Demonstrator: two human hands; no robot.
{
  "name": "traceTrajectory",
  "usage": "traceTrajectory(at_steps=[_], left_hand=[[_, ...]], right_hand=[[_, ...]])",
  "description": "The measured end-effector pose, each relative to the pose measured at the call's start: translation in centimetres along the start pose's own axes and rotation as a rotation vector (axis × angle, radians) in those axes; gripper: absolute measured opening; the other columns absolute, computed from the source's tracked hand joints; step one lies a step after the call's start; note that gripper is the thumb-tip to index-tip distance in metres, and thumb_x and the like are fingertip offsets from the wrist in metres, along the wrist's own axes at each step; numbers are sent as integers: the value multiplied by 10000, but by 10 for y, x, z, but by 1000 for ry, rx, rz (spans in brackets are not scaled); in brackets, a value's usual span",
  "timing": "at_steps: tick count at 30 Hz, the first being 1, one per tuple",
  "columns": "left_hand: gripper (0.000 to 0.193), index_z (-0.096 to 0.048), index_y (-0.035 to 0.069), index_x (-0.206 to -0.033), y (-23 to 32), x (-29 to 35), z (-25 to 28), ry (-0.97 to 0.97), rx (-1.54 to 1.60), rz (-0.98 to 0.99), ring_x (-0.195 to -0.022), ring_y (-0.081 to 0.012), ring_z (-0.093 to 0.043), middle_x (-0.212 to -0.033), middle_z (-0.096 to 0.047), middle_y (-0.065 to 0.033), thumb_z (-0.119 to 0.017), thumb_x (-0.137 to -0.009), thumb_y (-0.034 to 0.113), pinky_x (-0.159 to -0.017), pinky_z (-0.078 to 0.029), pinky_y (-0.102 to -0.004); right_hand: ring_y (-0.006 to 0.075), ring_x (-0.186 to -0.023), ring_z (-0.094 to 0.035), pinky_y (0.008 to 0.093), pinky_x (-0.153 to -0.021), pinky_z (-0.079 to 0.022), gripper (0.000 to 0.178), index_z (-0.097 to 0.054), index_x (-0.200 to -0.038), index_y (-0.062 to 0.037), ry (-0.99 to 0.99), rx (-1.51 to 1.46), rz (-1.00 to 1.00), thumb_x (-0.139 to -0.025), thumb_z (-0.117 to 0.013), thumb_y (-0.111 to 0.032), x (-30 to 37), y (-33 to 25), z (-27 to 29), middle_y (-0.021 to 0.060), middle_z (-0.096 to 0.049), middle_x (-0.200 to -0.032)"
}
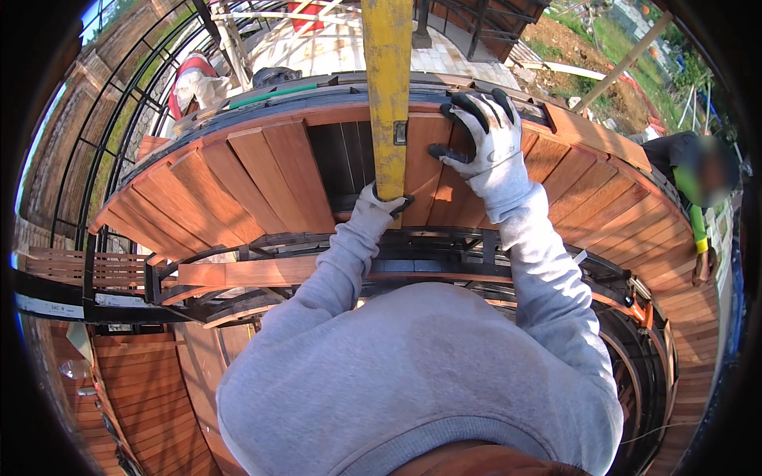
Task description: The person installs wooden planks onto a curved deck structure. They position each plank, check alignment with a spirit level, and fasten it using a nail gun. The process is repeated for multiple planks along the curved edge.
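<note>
A long, worn yellow spirit level (pixel 389 87) runs away from me across the curved row of reddish wooden planks (pixel 270 170). My left hand (pixel 379 200), in a white and black glove, is closed around its near end. Just right of the level, my gloved right hand (pixel 486 135) has its fingers spread and curved over the planks near their far edge, holding nothing. Left of the level, a gap between planks shows dark framing (pixel 337 163). The left fingers are partly hidden by the level and sleeve.
Black metal framing (pixel 444 254) curves below the planks, close to my body. At the right edge stands another person (pixel 698 174), a hand hanging by the planks. A green strip (pixel 274 95) lies along the far rim. Metal railings (pixel 87 151) rise at left.
</note>
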State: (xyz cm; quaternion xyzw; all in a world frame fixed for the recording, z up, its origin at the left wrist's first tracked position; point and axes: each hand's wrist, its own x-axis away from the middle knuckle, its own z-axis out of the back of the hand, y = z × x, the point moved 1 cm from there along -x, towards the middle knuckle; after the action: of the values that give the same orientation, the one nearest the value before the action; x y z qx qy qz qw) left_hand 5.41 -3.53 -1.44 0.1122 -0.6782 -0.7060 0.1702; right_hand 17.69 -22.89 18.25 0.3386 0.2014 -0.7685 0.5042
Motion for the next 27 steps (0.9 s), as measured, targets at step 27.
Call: traceTrajectory(at_steps=[27], left_hand=[[343,-691,11,-1110,6,-2,0,-23,-1,100,-792,-112,-673,-935,-728,-47,-856,-829,114,-715,-570,-261]], right_hand=[[302,-1388,-445,518,-1181,-293,885,-486,-1484,-192,10,136,-125,-743,-839,-522,7,-6,-19,76,-515,-1476]])
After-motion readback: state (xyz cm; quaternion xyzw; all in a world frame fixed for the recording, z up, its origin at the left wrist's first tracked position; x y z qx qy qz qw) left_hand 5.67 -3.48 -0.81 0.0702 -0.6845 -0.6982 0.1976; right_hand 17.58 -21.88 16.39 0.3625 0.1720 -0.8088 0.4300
